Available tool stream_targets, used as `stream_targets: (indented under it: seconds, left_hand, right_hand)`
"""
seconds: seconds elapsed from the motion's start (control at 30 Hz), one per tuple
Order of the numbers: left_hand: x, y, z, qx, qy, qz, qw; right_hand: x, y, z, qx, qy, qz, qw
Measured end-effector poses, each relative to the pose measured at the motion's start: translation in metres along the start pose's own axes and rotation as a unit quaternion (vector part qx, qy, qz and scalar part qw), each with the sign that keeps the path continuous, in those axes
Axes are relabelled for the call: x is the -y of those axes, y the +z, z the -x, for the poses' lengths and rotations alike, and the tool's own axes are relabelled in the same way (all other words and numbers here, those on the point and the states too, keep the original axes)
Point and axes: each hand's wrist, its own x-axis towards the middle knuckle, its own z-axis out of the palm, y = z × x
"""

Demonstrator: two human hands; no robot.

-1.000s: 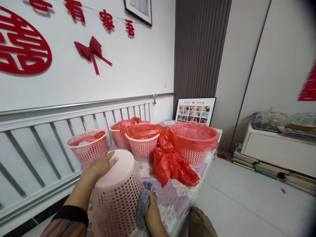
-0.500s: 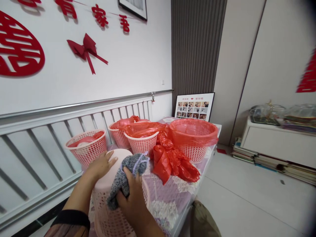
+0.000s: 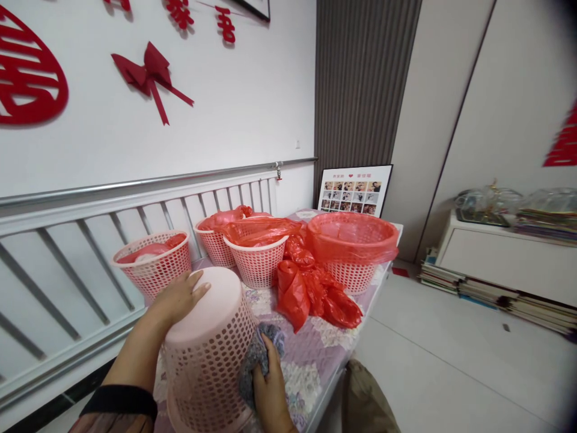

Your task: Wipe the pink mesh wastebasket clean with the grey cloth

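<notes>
An upside-down pink perforated basket (image 3: 207, 355) stands on the cloth-covered table (image 3: 297, 346). My left hand (image 3: 180, 297) lies on its solid base at the upper left, fingers apart. My right hand (image 3: 270, 385) grips a grey cloth (image 3: 255, 361) and presses it against the basket's right side. Behind are three upright pink baskets: one at the left (image 3: 155, 267), one in the middle (image 3: 259, 264) and one further back (image 3: 216, 246), all with red plastic in them. A larger basket (image 3: 351, 270) lined with a red bag stands at the right.
Crumpled red plastic bags (image 3: 315, 294) lie on the table between the baskets. A white radiator (image 3: 103, 264) runs along the wall at the left. A photo board (image 3: 354, 189) leans at the table's far end. On the right is a low white cabinet (image 3: 505, 252) with magazines underneath.
My right hand has moved the grey cloth from the basket's upper edge down to its right side. My left hand stays on the base. The view has shifted slightly.
</notes>
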Motion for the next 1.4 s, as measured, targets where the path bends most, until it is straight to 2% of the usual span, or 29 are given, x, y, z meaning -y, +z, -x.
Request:
stream_targets:
  seconds: [0.07,0.17,0.2,0.27,0.37,0.53,0.67,0.77,0.83,0.9,1.03,1.1,1.13,1.17,1.23,1.4]
  left_hand:
    - [0.002,0.001,-0.001,0.0,0.003,-0.002,1.0]
    - [0.005,0.003,-0.002,0.001,0.01,-0.006,1.0]
    - [0.005,0.003,-0.002,0.001,0.01,-0.008,1.0]
    - [0.006,0.004,-0.003,0.002,0.006,-0.011,1.0]
    - [0.005,0.003,-0.003,0.006,0.003,-0.011,1.0]
    - [0.002,0.002,-0.001,0.001,-0.006,-0.001,1.0]
    - [0.002,0.001,0.0,0.001,-0.01,0.003,1.0]
    - [0.002,0.001,0.0,0.0,-0.005,0.002,1.0]
    - [0.003,0.002,0.0,0.001,-0.004,-0.001,1.0]
    - [0.004,0.002,-0.001,0.004,-0.002,-0.004,1.0]
    - [0.005,0.003,-0.003,0.014,0.006,-0.009,1.0]
    - [0.005,0.003,-0.003,0.014,0.007,-0.01,1.0]
    - [0.005,0.002,-0.003,0.012,0.006,-0.01,1.0]
    - [0.006,0.002,-0.003,0.01,0.005,-0.009,1.0]
    - [0.006,0.002,-0.003,0.007,0.002,-0.007,1.0]
    - [0.004,0.002,-0.001,0.001,-0.001,-0.001,1.0]
  right_hand:
    - [0.043,0.005,-0.009,0.02,-0.026,-0.004,0.999]
    - [0.1,0.01,-0.019,0.083,-0.128,0.002,0.988]
    - [0.112,0.012,-0.022,0.1,-0.154,0.01,0.983]
    - [0.119,0.014,-0.029,0.115,-0.181,0.019,0.977]
    - [0.099,0.013,-0.045,0.09,-0.15,-0.026,0.984]
    - [0.032,-0.001,-0.062,0.058,0.009,-0.107,0.992]
    - [-0.013,-0.012,-0.046,0.031,0.081,-0.085,0.993]
    - [-0.02,-0.009,-0.03,-0.009,0.092,-0.079,0.993]
    - [-0.005,-0.003,-0.024,-0.031,0.089,-0.075,0.993]
    - [0.025,0.003,-0.022,-0.022,0.057,-0.071,0.996]
    - [0.099,0.011,-0.02,0.062,-0.102,-0.035,0.992]
    - [0.119,0.015,-0.016,0.104,-0.167,0.009,0.98]
    - [0.121,0.018,-0.013,0.121,-0.182,0.035,0.975]
    - [0.117,0.021,-0.009,0.134,-0.185,0.062,0.972]
    - [0.093,0.025,0.003,0.141,-0.165,0.102,0.971]
    - [-0.007,0.017,0.039,0.071,-0.084,0.092,0.99]
